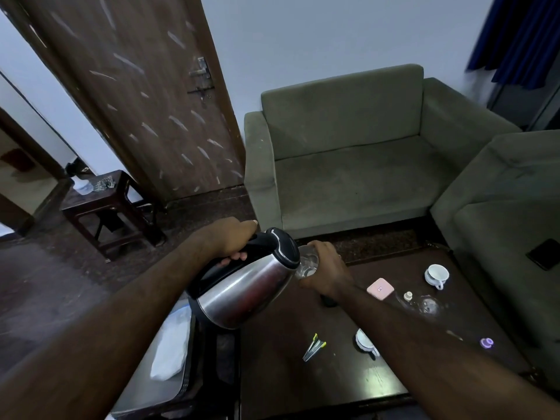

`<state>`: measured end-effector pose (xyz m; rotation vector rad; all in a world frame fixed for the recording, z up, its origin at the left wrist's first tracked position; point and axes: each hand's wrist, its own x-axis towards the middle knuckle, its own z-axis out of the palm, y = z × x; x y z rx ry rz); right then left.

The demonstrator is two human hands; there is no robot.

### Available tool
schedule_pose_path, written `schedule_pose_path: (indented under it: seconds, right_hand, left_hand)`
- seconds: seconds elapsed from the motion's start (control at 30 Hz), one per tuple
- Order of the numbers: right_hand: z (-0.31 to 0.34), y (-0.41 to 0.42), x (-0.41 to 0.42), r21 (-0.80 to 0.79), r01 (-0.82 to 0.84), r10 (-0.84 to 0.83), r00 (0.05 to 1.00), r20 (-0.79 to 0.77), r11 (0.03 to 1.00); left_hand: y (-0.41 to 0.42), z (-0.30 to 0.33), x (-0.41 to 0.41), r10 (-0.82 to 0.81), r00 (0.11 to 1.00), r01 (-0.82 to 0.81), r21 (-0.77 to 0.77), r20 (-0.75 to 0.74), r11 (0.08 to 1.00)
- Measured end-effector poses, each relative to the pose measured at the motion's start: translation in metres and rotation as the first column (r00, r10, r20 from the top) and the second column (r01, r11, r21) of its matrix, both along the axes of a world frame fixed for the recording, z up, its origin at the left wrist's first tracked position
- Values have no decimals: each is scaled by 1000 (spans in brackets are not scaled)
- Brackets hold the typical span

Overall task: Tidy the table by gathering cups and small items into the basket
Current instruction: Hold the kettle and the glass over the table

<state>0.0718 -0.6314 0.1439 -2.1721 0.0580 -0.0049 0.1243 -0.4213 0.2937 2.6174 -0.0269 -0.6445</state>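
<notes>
My left hand (231, 241) grips the black handle of a steel kettle (242, 289), tilted with its spout toward a clear glass (307, 263). My right hand (325, 271) holds that glass against the spout, above the dark table (288, 389). On the table lie a white cup (436, 275) at the far right, a second white cup (365, 342) partly hidden by my right forearm, a pink square case (380, 288), a small white cap (408, 296), a clear glass lid (425, 304), a purple ring-shaped item (487, 342) and a metal clip (313, 347). No basket is in view.
A grey tray (169, 386) with a white cloth (171, 350) sits at the table's left. A green sofa (348, 165) stands behind the table and another (500, 207) to the right, with a black phone (544, 253) on it. A dark stool (103, 204) stands by the door.
</notes>
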Motion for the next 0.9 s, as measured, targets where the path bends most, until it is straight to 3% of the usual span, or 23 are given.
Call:
schedule_pose_path:
  seconds: [0.9]
  right_hand:
    - [-30,-22,3,-75,33,-37,998,-50,997]
  left_hand:
    - [-17,53,6,-60,996,70,148,-70,987]
